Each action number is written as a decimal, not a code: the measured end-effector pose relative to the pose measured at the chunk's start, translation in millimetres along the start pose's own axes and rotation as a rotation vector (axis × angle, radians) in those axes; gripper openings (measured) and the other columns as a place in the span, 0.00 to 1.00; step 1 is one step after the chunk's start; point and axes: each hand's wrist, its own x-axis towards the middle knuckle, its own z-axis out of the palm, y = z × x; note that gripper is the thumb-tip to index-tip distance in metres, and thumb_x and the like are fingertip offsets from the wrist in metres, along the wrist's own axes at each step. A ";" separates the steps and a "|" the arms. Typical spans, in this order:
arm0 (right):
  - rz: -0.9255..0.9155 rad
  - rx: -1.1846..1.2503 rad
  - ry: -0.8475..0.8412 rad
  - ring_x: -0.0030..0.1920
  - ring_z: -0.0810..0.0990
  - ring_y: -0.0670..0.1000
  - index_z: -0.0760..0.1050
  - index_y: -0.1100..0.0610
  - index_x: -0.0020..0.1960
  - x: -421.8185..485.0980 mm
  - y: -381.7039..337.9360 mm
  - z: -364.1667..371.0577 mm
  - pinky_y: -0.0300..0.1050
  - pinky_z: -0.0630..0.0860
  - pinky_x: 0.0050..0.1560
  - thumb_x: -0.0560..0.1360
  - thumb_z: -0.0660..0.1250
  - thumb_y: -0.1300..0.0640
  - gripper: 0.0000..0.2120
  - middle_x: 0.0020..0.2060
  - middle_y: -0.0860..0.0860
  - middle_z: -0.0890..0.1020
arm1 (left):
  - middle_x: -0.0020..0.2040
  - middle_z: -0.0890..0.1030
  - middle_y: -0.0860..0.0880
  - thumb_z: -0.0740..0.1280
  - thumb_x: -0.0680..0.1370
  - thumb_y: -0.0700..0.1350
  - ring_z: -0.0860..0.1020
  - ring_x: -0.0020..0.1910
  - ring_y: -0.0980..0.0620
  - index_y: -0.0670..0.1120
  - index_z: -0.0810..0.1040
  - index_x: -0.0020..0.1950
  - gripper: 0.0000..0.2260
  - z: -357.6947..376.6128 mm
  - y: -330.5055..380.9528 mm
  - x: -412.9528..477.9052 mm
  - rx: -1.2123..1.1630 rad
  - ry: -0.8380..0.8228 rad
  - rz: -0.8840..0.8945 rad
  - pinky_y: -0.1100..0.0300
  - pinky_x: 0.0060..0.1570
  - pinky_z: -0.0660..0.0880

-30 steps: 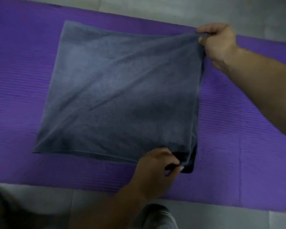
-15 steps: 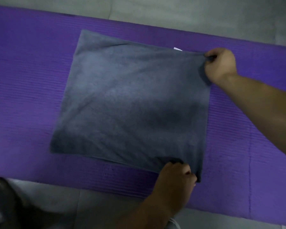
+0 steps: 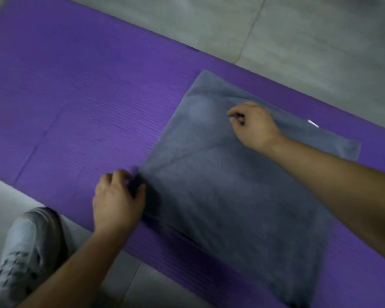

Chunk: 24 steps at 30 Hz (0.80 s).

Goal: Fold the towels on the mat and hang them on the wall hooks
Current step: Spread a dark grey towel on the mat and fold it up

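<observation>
Evidently, the towel [image 3: 242,196] is being folded on the mat [image 3: 76,107], pinched by left hand [image 3: 117,201] and right hand [image 3: 253,125]; hanging not yet done.

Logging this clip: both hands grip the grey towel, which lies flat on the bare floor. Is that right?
Not quite. The towel lies on the purple mat, not on the bare floor, which shows only around the mat. The head view shows this. The left hand and the right hand do both grip the towel.
</observation>
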 end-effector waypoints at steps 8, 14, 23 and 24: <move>0.212 -0.036 0.023 0.63 0.75 0.59 0.71 0.58 0.68 109.2 -59.8 26.8 0.46 0.70 0.65 0.78 0.67 0.50 0.21 0.67 0.60 0.71 | 0.31 0.82 0.52 0.78 0.72 0.45 0.80 0.32 0.51 0.48 0.79 0.42 0.08 -9.0 -35.0 13.1 -0.566 -0.295 -0.311 0.52 0.42 0.79; 0.331 -0.112 -0.096 0.46 0.83 0.55 0.74 0.55 0.40 153.2 -50.4 24.6 0.46 0.79 0.49 0.76 0.69 0.48 0.13 0.42 0.57 0.79 | 0.25 0.78 0.57 0.76 0.74 0.48 0.71 0.23 0.63 0.47 0.82 0.37 0.09 -9.0 -48.3 11.9 -0.584 -0.334 -0.272 0.65 0.30 0.69; 0.309 0.389 -0.007 0.20 0.75 0.41 0.70 0.54 0.39 169.5 -74.7 11.2 0.36 0.77 0.23 0.79 0.68 0.63 0.12 0.30 0.54 0.75 | 0.29 0.82 0.53 0.75 0.74 0.43 0.77 0.27 0.59 0.46 0.80 0.35 0.09 -11.6 -59.5 21.6 -0.747 -0.220 -0.365 0.64 0.36 0.76; 0.300 0.437 0.014 0.21 0.76 0.41 0.69 0.54 0.39 172.9 -80.9 13.3 0.37 0.78 0.25 0.79 0.67 0.64 0.12 0.31 0.54 0.75 | 0.29 0.82 0.50 0.75 0.74 0.39 0.79 0.29 0.55 0.45 0.80 0.35 0.09 -12.8 -61.5 27.1 -0.868 -0.213 -0.432 0.57 0.41 0.79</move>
